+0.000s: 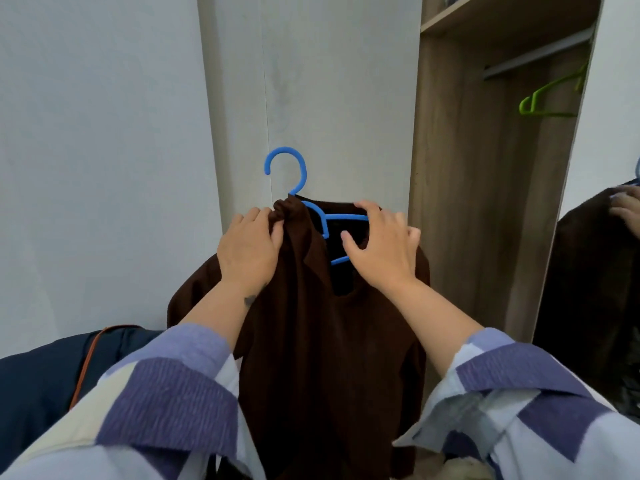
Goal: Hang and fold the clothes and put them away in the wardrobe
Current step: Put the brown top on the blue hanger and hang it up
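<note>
A dark brown garment (322,341) hangs in front of me on a blue hanger (286,169), whose hook sticks up above the collar. My left hand (249,251) is closed on the bunched fabric at the hanger's neck. My right hand (381,247) rests on the garment's right shoulder, its fingers curled over the hanger's blue bar and the cloth there. The open wardrobe (485,188) stands to the right, with a rail near its top.
A green hanger (550,98) hangs on the wardrobe rail. A shut pale wardrobe door (311,81) is straight ahead. A mirror (602,271) at the right edge reflects the garment. A dark blue item with an orange strap (52,375) lies lower left.
</note>
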